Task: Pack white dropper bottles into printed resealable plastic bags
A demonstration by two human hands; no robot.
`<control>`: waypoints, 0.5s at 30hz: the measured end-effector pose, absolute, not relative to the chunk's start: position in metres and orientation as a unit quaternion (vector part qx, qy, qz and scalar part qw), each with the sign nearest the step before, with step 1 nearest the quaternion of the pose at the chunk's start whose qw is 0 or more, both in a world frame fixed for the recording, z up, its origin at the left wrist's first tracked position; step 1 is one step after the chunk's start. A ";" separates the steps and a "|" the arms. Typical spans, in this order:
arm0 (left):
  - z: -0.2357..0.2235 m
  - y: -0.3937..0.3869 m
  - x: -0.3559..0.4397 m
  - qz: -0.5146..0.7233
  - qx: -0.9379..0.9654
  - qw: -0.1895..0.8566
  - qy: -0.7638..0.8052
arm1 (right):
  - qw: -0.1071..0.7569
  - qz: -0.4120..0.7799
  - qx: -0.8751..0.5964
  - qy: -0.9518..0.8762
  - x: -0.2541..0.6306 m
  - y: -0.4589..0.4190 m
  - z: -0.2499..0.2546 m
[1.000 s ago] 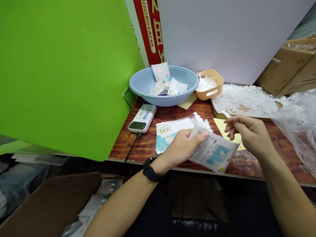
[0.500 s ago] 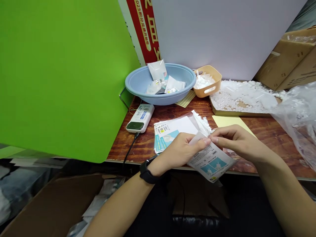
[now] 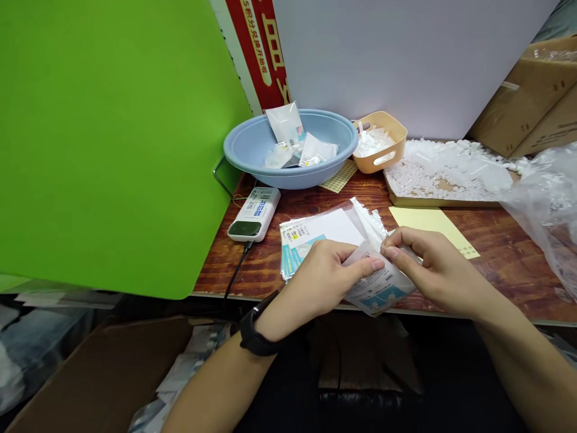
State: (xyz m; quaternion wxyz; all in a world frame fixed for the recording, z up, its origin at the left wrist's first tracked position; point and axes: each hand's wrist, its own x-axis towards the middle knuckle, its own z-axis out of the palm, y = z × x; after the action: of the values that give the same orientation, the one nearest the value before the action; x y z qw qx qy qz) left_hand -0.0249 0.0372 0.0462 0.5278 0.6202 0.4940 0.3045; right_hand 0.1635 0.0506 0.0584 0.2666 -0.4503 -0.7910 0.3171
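Between my hands, over the table's front edge, is a clear plastic packet (image 3: 377, 293) with a printed card inside, showing text and blue pictures. My left hand (image 3: 336, 270) pinches its left side, thumb on top. At the packet's upper edge, my right hand (image 3: 426, 264) is closed with thumb and forefinger together on it; whatever else sits in that pinch is too small to make out. Behind my left hand lies a stack of similar packets with printed cards (image 3: 329, 228), their clear ends fanned toward the right.
Farther back stand a blue basin (image 3: 252, 162) holding several packets, an orange basket (image 3: 396, 157) of white strips, and a shallow tray (image 3: 433, 201) of small white pieces. A white device (image 3: 259, 207) with a cable lies left. Yellow sticker sheets (image 3: 433, 225) and plastic film (image 3: 541, 198) lie right.
The packet has tilted, so its lower end looks foreshortened and higher. My right fingers have curled in more at its upper edge. The yellow sheet at right shows more fully.
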 end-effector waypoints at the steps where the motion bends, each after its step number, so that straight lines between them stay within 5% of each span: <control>1: 0.046 0.038 -0.025 0.302 0.609 0.547 0.488 | 0.273 0.301 -0.451 -0.795 0.162 0.049 0.058; 15: 0.053 0.038 -0.031 0.351 0.584 0.551 0.482 | 0.329 0.233 -0.430 -0.808 0.156 0.040 0.052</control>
State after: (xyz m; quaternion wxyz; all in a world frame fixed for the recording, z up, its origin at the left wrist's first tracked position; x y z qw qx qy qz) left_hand -0.0314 0.0378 0.0526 0.5507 0.5840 0.4822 0.3510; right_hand 0.1561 0.0398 0.0520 0.3288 -0.4305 -0.8077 0.2330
